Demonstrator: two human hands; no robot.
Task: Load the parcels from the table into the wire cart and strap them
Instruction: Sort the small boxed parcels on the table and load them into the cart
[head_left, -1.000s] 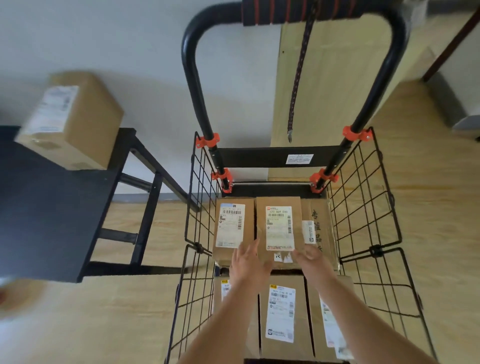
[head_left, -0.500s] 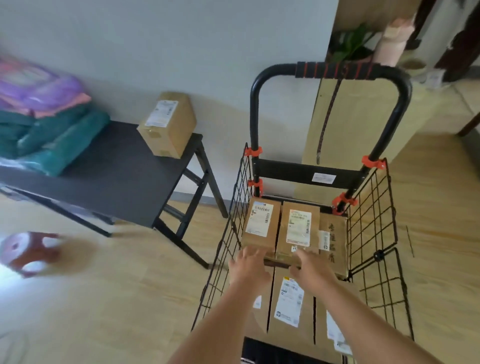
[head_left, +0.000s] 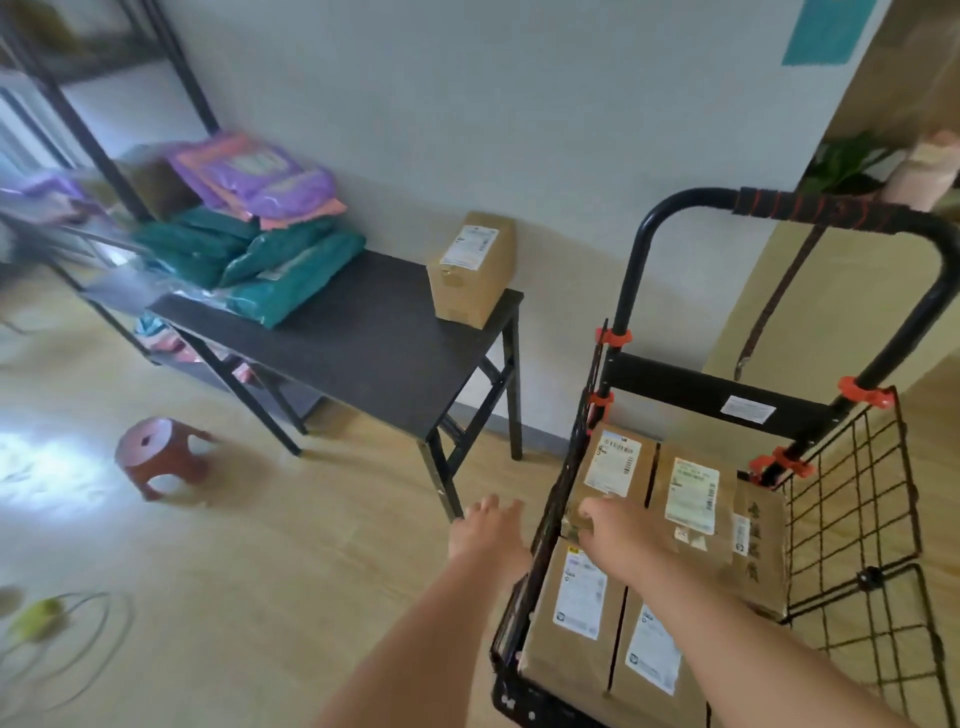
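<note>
No print could be read in full. A white shipping label (head_left: 469, 247) with fine black lines topped the cardboard box (head_left: 470, 296) on the black table (head_left: 363, 338). In the wire cart (head_left: 852, 499), barcodes showed on the rear-left label (head_left: 615, 462) and the green-tinted rear-middle label (head_left: 692, 493). The front-left label (head_left: 579, 592) and front-middle label (head_left: 653, 656) each carried a small blue logo. Large dark Chinese characters ran down the brown parcel (head_left: 761, 551) (too blurred to make out). A white sticker (head_left: 748, 409) sat on the cart's crossbar (head_left: 670, 382), its print illegible. Pale lettering on the purple bags (head_left: 254, 171) was smeared.
</note>
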